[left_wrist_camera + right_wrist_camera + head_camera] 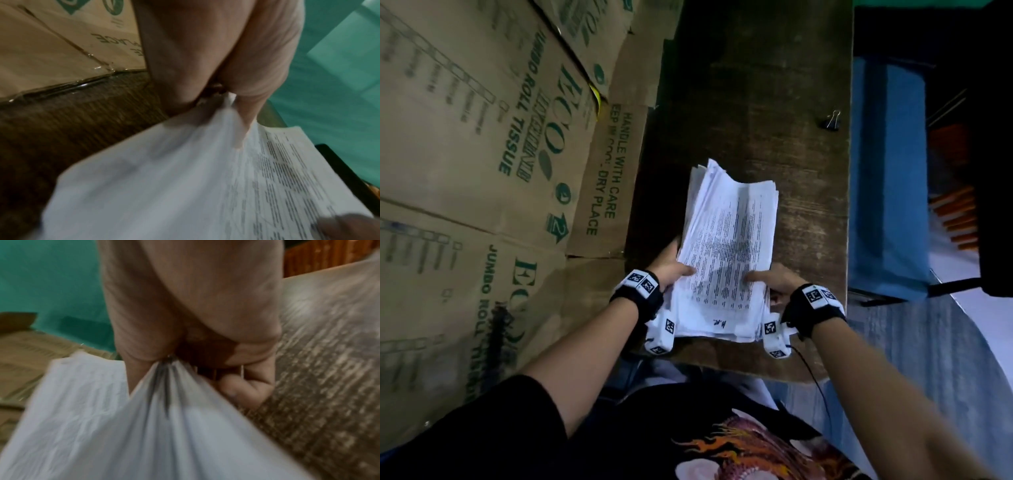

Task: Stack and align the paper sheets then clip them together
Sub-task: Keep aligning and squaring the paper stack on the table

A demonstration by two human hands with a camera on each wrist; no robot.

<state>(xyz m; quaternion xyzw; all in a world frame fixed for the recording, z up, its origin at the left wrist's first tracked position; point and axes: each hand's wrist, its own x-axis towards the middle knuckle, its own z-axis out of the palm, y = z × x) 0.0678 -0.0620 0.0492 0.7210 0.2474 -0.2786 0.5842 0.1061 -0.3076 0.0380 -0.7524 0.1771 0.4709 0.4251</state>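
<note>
A thick stack of printed white paper sheets (726, 246) is held over the dark wooden table (750, 96), its far end bowed and its edges uneven. My left hand (674, 265) grips the stack's left side, thumb on top and fingers beneath. On the right side my right hand (774, 279) grips it the same way. In the left wrist view the sheets (164, 178) run out blurred from the left hand (216, 73). The right wrist view shows the sheets (144, 426) pinched in my right hand (191, 321), the layers fanned apart. A black binder clip (834, 120) lies near the table's far right edge.
Flattened cardboard cartons (482, 154) with green print line the left side, right against the table. A blue cloth-covered object (887, 178) stands beyond the table's right edge. My torso is at the table's near edge.
</note>
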